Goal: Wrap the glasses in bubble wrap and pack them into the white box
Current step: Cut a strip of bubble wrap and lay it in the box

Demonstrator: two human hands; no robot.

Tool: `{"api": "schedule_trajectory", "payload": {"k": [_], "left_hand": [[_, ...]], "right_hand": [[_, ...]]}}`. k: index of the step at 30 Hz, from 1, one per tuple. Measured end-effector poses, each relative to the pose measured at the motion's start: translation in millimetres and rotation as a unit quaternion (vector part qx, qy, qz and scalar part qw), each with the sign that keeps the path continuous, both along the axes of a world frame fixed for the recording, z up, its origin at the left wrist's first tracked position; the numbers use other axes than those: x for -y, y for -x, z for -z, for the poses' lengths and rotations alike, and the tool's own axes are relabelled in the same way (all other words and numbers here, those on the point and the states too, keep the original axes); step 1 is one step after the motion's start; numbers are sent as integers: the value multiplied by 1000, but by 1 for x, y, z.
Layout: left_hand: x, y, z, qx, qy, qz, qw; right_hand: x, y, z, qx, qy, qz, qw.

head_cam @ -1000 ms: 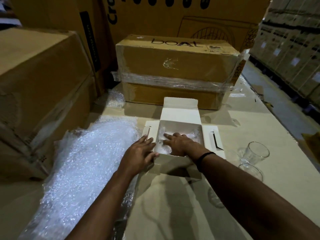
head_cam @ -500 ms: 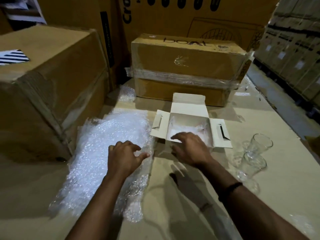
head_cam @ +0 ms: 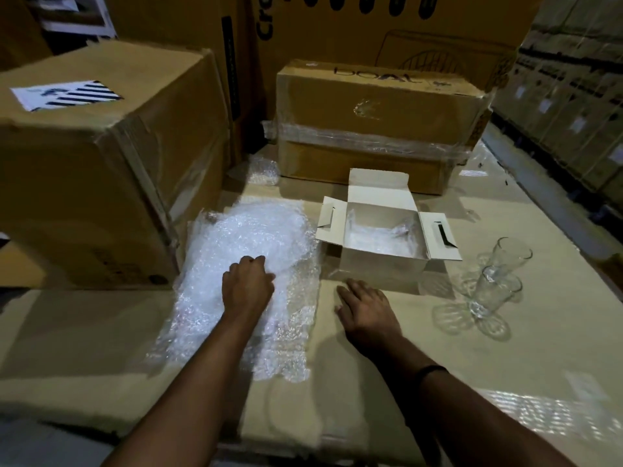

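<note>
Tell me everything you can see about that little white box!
The white box looks like thin cardboard. It sits upright on a cardboard surface, top open: the lid flap stands up behind, two slotted side flaps spread outward. Clear crinkly wrap lies inside. No hand touches it; the right hand lies just before it.

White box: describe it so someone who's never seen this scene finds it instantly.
Start at the plastic-wrapped brown carton at the back of the cardboard worktop. Directly in front of it sits the white box, between the bubble wrap sheet and the clear glasses. It is the only white carton, flaps open, with bubble wrap inside.
</note>
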State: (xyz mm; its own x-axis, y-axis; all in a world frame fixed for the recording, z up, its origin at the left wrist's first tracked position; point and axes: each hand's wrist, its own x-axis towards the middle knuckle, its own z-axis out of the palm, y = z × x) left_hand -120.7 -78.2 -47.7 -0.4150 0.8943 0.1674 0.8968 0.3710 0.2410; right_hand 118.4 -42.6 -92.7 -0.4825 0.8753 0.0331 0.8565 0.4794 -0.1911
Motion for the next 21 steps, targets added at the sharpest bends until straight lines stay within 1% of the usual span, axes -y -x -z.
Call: {"api": "schedule_trajectory", "payload": {"k": [3,7,9,11,14,15,16,18,21], "left_hand": [[2,11,-1,56,-17,31,998],[3,10,-6,101,-124,28,987],[8,9,-10,113,-145,33,982],[12,10,-9,123,-128,50,983],[16,18,-3,70,-72,95,990],[17,20,0,70,-70,96,990],[18,21,0,90,-83,89,989],[21,19,-5,143,-140,68,977],[25,8,-16,179,-247,98,947]], "right_hand": [[7,2,-1,-7,-15,0,1000],[0,1,1,-2,-11,0,1000],[0,1,2,10,-15,1,1000],[1,2,3,9,-23,1,1000],[1,2,3,9,-19,3,1000],[1,3,3,10,-21,4,1000],[1,2,4,8,-23,5,1000],[2,3,4,-1,-30,6,1000],[-2,2,6,-9,-16,-8,1000]]}}
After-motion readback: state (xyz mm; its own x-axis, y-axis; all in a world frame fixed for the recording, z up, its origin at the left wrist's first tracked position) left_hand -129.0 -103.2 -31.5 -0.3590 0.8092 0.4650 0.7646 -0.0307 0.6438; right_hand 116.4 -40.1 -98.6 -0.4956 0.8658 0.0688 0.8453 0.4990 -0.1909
